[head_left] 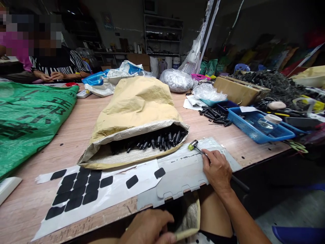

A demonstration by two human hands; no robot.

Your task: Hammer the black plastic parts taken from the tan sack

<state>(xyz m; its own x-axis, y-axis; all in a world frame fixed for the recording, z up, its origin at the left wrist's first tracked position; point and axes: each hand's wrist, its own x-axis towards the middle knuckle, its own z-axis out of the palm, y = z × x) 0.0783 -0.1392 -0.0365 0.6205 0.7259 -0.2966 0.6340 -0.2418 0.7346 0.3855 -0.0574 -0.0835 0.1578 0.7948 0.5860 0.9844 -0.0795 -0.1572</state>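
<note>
My right hand (217, 169) is closed round the handle of a small hammer (194, 145) with a yellow-green face, resting over a grey mat (182, 173) at the table's front edge. The dark handle end sticks out behind my wrist. My left hand (151, 226) is low at the bottom edge, fingers loosely curled and apart from the thumb, with nothing visible between them. Its thumb is beside the rim of a bag (191, 217) at my lap. In front lies a large tan woven sack (137, 101), its mouth towards me, with many black pen-like parts (162, 140) inside.
Black rounded squares (76, 189) lie on a white sheet (119, 193) at the left. A green sack (33, 118) is further left. Loose black parts (215, 114), a blue tray (254, 125) and a cardboard box (236, 89) stand right. Another person (58, 64) sits across the table.
</note>
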